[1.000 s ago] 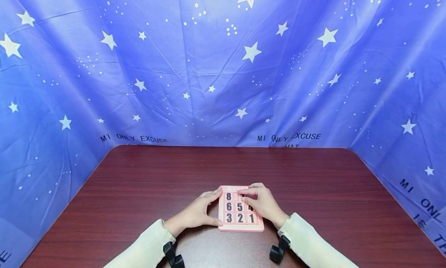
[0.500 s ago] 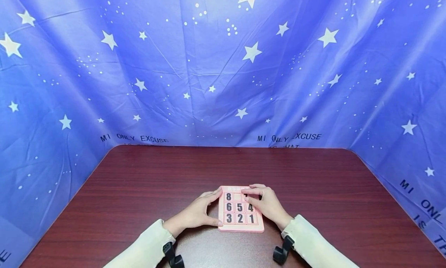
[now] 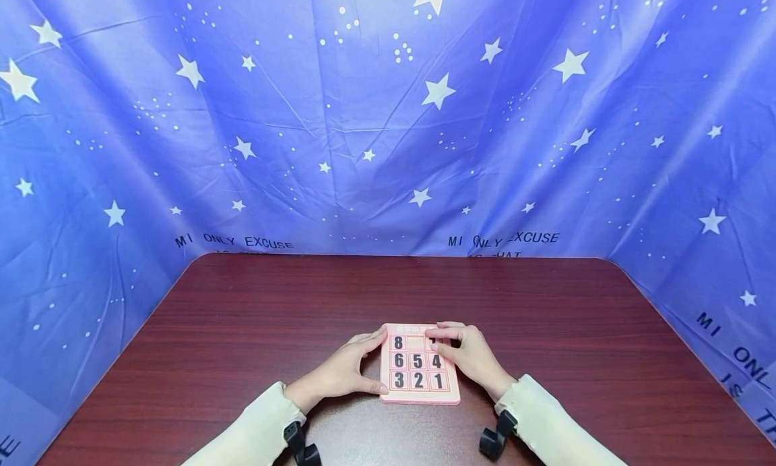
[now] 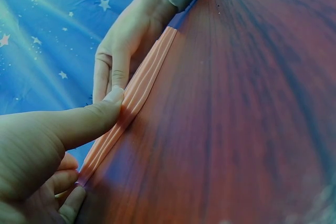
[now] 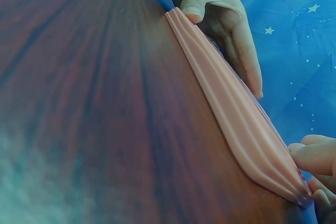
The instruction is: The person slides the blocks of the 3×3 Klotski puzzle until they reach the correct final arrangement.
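Observation:
A pink sliding number puzzle lies flat on the table, its black numerals facing up. The left hand grips its left edge, thumb at the near corner and fingers at the far corner. The right hand reaches over the far right part, with thumb and index fingertips on a partly covered tile in the top row. An open slot shows between that tile and the 8 tile. Below are rows 6 5 4 and 3 2 1. The left thumb presses the puzzle's ridged side.
The dark red wooden table extends around the puzzle. A blue cloth with white stars hangs behind it and at both sides. Black wrist cameras sit on both cuffs.
The right thumb and index finger have moved right with the top-row tile, sliding it from near the middle column into the right column. The left hand stays put.

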Demonstrator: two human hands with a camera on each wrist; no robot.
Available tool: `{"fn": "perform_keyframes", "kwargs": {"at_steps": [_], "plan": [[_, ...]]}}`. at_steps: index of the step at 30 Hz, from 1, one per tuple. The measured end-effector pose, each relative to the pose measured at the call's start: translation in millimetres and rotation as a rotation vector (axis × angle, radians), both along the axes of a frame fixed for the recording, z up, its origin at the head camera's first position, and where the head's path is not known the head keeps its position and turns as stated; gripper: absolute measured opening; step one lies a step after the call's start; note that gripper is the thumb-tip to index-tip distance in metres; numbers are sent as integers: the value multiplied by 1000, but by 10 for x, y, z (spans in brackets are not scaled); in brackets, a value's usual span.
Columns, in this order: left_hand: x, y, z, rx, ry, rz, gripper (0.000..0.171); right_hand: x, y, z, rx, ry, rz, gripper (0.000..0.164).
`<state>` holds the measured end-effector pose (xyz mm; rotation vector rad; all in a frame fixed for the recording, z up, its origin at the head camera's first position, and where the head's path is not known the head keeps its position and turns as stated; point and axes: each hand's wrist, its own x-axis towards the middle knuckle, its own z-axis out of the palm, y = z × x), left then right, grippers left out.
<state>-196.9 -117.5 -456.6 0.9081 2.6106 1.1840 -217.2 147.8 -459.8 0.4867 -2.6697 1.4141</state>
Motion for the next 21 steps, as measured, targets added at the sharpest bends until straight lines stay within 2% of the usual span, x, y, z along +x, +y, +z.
{"fn": "perform_keyframes", "kwargs": {"at_steps": [7, 15, 21], "plan": [[3, -5, -3, 9, -13, 3, 96, 19, 22, 19, -12, -14, 3, 24], [-1, 5, 1, 12, -4, 0, 96, 3, 38, -16, -23, 37, 32, 22], [-4, 0, 2, 15, -14, 2, 96, 2, 9, -15, -84, 5, 15, 23]]}}
